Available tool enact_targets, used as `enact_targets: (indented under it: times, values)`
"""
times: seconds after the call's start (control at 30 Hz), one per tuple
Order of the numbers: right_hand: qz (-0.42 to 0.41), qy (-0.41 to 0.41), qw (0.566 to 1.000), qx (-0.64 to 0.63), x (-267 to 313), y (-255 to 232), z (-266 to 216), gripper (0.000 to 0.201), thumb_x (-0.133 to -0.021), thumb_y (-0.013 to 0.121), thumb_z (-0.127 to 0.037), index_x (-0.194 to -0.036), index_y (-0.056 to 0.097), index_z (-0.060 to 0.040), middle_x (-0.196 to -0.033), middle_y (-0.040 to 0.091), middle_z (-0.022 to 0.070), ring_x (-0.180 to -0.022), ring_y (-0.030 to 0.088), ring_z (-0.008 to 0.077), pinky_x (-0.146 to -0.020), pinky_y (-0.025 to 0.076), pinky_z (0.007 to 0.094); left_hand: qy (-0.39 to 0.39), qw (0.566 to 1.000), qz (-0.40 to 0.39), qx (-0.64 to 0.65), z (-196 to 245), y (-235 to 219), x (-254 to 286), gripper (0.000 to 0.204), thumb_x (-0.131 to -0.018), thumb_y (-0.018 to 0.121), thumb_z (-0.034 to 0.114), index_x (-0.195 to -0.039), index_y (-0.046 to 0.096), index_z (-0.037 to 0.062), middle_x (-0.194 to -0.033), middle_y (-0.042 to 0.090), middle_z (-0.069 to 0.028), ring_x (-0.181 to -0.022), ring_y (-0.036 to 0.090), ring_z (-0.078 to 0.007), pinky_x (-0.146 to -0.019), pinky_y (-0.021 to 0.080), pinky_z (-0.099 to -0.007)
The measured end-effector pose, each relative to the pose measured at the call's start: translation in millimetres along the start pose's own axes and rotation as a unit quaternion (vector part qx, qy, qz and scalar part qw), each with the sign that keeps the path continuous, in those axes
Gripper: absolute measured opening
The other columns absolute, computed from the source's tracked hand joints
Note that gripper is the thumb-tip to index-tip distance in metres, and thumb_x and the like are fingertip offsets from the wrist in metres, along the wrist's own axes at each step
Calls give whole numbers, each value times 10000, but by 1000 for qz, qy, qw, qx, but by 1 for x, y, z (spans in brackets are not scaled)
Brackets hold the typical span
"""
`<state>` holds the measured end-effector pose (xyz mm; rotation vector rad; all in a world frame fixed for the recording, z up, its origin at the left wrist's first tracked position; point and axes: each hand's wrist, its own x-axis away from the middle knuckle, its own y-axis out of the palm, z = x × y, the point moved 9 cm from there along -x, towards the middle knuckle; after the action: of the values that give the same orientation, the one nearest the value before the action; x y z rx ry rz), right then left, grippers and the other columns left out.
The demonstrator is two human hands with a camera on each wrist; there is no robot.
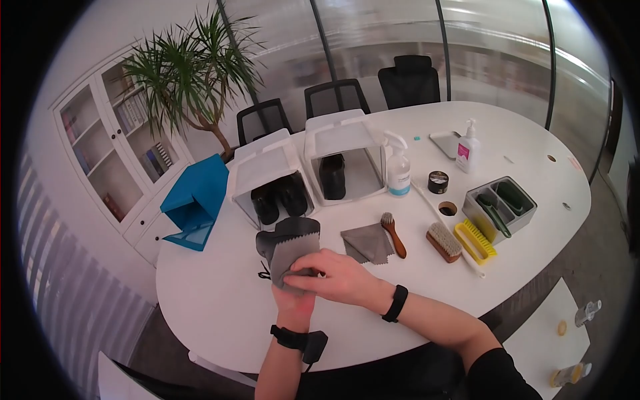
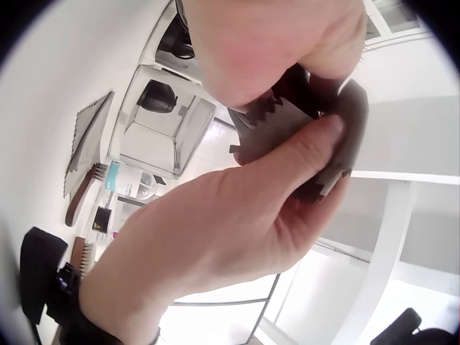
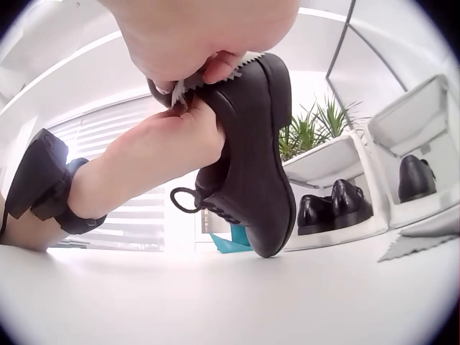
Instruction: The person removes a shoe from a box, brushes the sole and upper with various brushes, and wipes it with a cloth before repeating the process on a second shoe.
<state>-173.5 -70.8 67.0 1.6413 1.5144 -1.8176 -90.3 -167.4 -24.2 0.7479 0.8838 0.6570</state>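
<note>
A black lace-up shoe is held toe down over the table, its sole facing right in the right wrist view. My left hand grips it at the opening, fingers partly hidden. A grey zigzag-edged cloth lies over the heel end. My right hand pinches the cloth beside the left hand, thumb on top. Whether the toe touches the table cannot be told.
Two white boxes with black shoes stand behind, a blue bag at left. A folded cloth, small brush, spray bottle, jar, larger brushes and metal container lie rightward.
</note>
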Motion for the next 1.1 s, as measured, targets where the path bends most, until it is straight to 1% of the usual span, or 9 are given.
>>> enact_targets:
  times: [0.2,0.27,0.33,0.4,0.47,0.67,0.93,1.03,1.1]
  values:
    - [93,-41,993,52,-2,-23,-5,525,-738,777,14,-1220,758,-193,-1244,661,28,-1003,640,254,-838,549,325,25,996,82,34,0,0,6,413,-1079,451,243,-1426,531,32,-1406,599,-135,-1316,575,-291,-1131,480,-430]
    - [95,-34,995,28,2,-22,-2,523,-724,781,33,-1205,758,-172,-1238,652,47,-1014,642,260,-841,552,326,23,999,-16,44,-1,13,6,413,-1071,457,169,-1454,501,21,-1448,577,-152,-1351,557,-292,-1163,466,-428]
    - [99,-30,995,4,5,-19,2,522,-710,786,52,-1189,758,-152,-1232,643,67,-1025,644,266,-844,554,326,12,998,-17,65,-1,7,6,416,-1072,477,160,-1461,495,17,-1464,571,-145,-1360,554,-281,-1164,472,-423]
    - [173,88,979,-65,12,-28,26,516,-731,766,70,-1207,720,-123,-1221,603,91,-1067,632,295,-916,543,357,0,996,-17,88,-2,6,5,420,-1072,498,152,-1469,489,13,-1480,565,-138,-1368,552,-271,-1165,477,-418]
    - [173,96,976,-86,11,-31,29,466,-770,753,83,-1196,696,-98,-1192,575,113,-1074,624,303,-909,545,364,-67,973,-33,220,-13,16,6,441,-1078,534,176,-1486,475,19,-1489,566,-125,-1366,561,-250,-1138,506,-403]
    - [202,183,955,-115,17,-31,51,365,-851,745,38,-1187,642,-62,-1111,590,136,-966,634,327,-824,544,382,-35,983,46,175,-5,-9,8,323,-1065,566,186,-1348,581,31,-1293,653,-107,-1122,653,-179,-864,613,-314]
    - [22,157,984,-77,9,-19,62,333,-873,715,32,-1191,655,-47,-1077,615,126,-940,650,352,-822,555,413,-48,984,-23,172,2,-19,11,254,-1021,599,232,-1224,661,92,-1112,690,-14,-891,662,-130,-689,558,-270]
    - [22,235,969,-66,21,-9,77,314,-866,702,39,-1166,668,-48,-1083,616,144,-974,657,379,-841,556,441,-66,990,93,87,-5,-31,19,342,-946,588,249,-1245,666,104,-1184,716,-19,-967,706,-166,-762,594,-320]
    - [8,248,968,-44,24,-9,80,296,-869,689,32,-1155,672,-44,-1081,617,152,-979,660,387,-842,557,441,-81,988,91,98,-11,-21,22,370,-940,593,292,-1250,665,104,-1218,713,-26,-1015,705,-174,-809,596,-329]
